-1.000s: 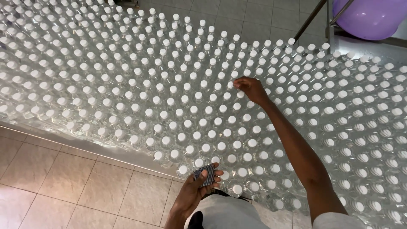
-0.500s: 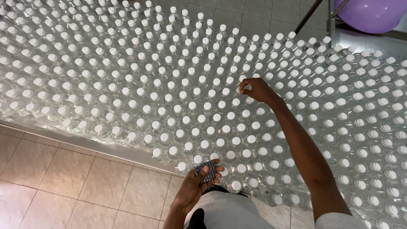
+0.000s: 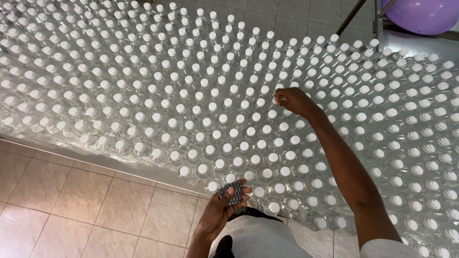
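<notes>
Right hand (image 3: 292, 101) now on nearer cap (image 3: 276, 101)

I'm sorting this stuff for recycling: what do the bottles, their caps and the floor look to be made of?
Bottles: likely clear glossy plastic, see-through with bright glints.
Caps: opaque white, matte, probably plastic.
Floor: beige glazed tiles, likely ceramic, with grout lines and a soft sheen.

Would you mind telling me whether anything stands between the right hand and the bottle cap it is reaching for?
Nothing visible does. The right hand already has its fingers on a white bottle cap amid the packed clear bottles.
</notes>
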